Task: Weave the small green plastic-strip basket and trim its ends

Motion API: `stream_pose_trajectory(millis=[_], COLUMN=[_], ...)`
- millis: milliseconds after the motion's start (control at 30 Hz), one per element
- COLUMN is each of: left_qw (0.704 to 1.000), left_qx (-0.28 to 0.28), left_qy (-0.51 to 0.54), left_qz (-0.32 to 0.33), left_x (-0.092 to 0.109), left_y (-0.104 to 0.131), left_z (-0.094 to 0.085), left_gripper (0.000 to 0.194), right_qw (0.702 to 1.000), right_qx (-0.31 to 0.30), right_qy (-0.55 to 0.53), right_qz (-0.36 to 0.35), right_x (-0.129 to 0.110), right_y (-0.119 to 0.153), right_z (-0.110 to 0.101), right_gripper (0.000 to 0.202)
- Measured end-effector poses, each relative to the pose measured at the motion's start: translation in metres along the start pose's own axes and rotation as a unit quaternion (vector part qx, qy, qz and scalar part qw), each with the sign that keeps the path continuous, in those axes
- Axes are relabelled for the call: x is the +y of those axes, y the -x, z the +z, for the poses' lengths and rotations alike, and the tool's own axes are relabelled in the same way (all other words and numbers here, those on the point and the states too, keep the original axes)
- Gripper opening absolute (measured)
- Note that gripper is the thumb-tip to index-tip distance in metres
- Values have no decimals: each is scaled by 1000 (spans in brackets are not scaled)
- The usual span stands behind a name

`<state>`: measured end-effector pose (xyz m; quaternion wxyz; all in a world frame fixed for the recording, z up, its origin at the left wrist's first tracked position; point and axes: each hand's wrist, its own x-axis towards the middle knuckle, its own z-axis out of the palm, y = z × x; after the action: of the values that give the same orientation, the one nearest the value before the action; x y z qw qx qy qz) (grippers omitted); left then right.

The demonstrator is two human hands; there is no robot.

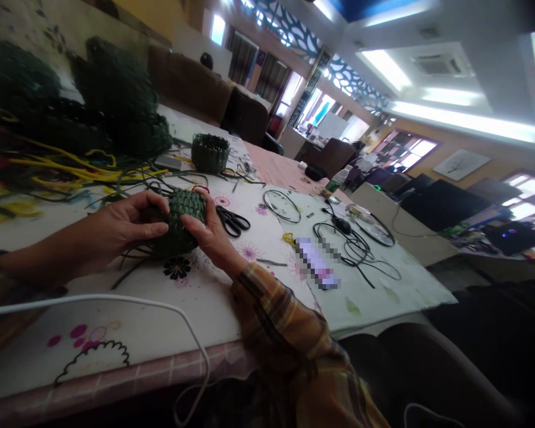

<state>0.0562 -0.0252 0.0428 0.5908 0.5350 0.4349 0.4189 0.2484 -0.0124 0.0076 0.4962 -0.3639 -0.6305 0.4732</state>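
A small dark green woven basket [185,208] is held between both hands above the flowered tabletop. My left hand [131,223] is at its left side, thumb and fingers pinched together at the weave; a strand between them is too small to make out. On the right side, my right hand [211,229] grips the basket, with the thumb on the near face and the fingers around the far side. Loose green strips stick out beneath and to the left. Black-handled scissors [232,221] lie just right of the basket.
Behind stands another woven basket [210,153]. Yellow strips [80,169] and a dark green woven pile [116,101] fill the left. Rightward lie coiled black cable [356,244], a purple pouch [316,263] and a bottle [339,178]. A white cord [160,304] crosses the front.
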Motion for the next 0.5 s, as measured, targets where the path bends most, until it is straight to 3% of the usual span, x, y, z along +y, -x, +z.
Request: stream_pose_trajectory(millis=[300, 500], left_qw=[997, 997], left_qx=[-73, -75], left_qy=[-6, -15], left_qz=[-30, -3], left_x=[1, -4], left_y=[-8, -13], left_z=[-8, -4], left_gripper=[44, 36], right_qw=[999, 1000], right_qx=[-5, 0], right_qy=[-26, -18], right_qz=[20, 16], right_x=[-4, -1], right_y=[2, 1], right_z=[3, 5], right_gripper=[76, 76])
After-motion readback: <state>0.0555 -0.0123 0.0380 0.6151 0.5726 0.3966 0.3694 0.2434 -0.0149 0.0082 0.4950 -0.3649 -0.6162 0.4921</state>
